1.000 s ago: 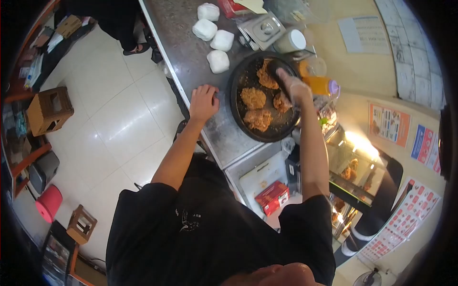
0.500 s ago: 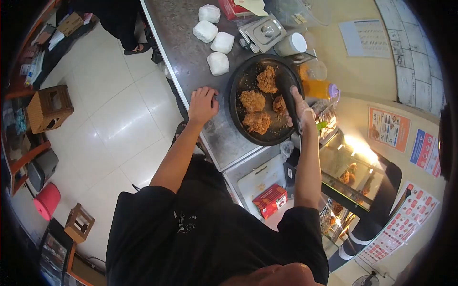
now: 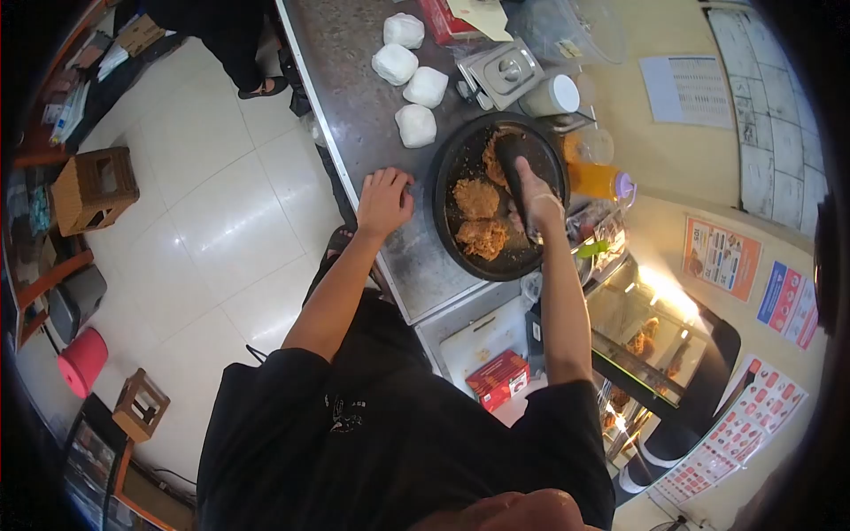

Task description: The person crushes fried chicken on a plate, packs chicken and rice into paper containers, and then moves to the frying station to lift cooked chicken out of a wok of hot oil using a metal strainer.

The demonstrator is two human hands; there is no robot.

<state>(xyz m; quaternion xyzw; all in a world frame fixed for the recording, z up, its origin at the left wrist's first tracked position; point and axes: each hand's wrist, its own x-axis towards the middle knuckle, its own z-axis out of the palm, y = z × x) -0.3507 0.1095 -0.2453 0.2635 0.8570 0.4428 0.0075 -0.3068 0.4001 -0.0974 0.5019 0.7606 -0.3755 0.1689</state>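
My right hand (image 3: 536,196), in a clear plastic glove, is closed around a dark pestle (image 3: 509,159) over the right side of a big round black mortar (image 3: 440,208). Inside the mortar lie crumbs and pieces of crispy fried chicken (image 3: 476,199). Another piece (image 3: 482,237) rests nearer me. The pestle and hand partly cover the chicken at the far side and right. My left hand (image 3: 385,202) lies flat on the steel counter just left of the mortar, fingers stretched out, holding nothing.
Several white wrapped bundles (image 3: 416,126) sit beyond my left hand. A lidded steel container (image 3: 509,75), a white-lidded jar (image 3: 560,94) and an orange bottle (image 3: 595,181) stand behind the mortar. Nearer me are a red box (image 3: 498,379) and a lit display case (image 3: 651,327).
My right hand and the pestle have moved left, from the mortar's right rim to further over the chicken. My left hand stays on the counter. The view has shifted slightly.
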